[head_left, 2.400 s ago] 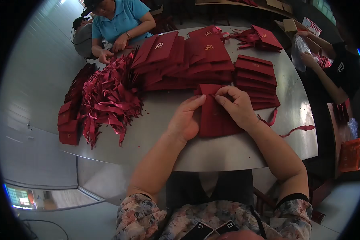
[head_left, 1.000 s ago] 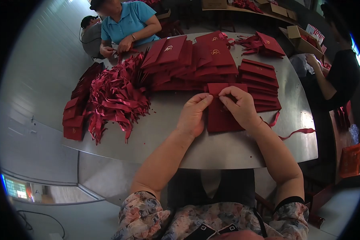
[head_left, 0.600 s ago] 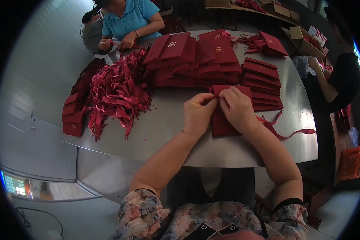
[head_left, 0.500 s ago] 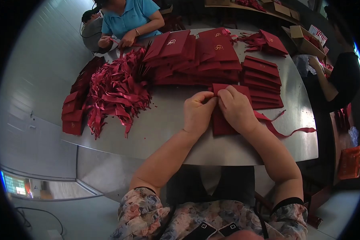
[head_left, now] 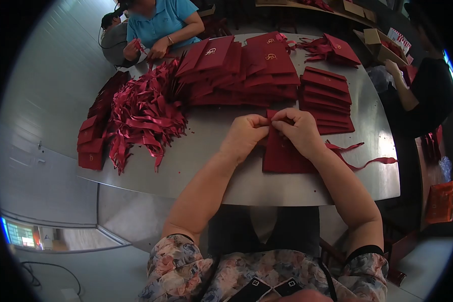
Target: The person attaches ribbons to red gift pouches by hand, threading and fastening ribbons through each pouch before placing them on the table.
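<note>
In the head view, one red envelope (head_left: 287, 157) lies on the metal table (head_left: 201, 176), at the near side, a little right of the middle. The left hand (head_left: 244, 135) has its thumb and forefinger pressed together at the far left part of this envelope. The right hand (head_left: 299, 132) is also closed in a pinch there, just beside the left fingertips; what is between the fingertips, I cannot tell. A loose red ribbon (head_left: 370, 162) extends to the right of the right forearm. Farther away are a large pile of red envelopes (head_left: 211, 58) and, on its right, a smaller stack (head_left: 327, 93). At left lies a heap of ribbons (head_left: 148, 110), near a person in a blue shirt (head_left: 163, 25).
</note>
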Action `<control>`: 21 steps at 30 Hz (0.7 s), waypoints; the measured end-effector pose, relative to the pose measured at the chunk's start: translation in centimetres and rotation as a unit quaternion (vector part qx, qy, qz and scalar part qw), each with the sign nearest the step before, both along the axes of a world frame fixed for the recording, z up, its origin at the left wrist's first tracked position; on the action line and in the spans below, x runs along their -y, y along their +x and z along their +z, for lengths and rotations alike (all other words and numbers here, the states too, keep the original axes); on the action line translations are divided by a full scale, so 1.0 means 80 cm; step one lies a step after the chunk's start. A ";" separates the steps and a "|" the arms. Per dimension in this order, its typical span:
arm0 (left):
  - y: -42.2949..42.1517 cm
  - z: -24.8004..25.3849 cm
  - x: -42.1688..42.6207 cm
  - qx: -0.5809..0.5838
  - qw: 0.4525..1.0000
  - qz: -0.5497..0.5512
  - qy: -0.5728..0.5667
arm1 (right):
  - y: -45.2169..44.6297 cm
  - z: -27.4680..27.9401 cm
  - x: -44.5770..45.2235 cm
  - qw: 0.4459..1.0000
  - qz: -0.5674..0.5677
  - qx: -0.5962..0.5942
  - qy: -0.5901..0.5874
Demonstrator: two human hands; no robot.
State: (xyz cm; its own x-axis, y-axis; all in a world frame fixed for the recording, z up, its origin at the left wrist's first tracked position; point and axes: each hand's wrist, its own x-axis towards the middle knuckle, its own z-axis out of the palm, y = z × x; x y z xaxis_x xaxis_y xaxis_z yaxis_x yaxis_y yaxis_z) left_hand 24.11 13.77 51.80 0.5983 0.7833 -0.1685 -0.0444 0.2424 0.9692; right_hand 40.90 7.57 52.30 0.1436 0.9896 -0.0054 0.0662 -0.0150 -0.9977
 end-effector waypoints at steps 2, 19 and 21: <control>-0.006 0.008 -0.007 -0.051 0.995 -0.047 0.074 | 0.004 0.002 0.002 1.000 0.014 0.007 -0.003; -0.051 0.013 -0.042 -0.393 0.854 -0.027 0.342 | 0.086 0.080 0.033 0.973 0.229 -0.018 -0.019; -0.049 0.016 -0.041 -0.383 0.855 -0.035 0.347 | 0.112 0.073 0.035 0.919 0.298 -0.225 0.128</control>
State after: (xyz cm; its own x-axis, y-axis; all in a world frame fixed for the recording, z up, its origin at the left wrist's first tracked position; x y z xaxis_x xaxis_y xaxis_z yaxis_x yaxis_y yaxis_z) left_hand 20.19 17.03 53.10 0.5704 0.8203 -0.0415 0.6592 -0.4270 0.6190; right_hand 49.87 4.75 58.16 -0.3836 0.8688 0.3130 -0.4333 0.1299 -0.8918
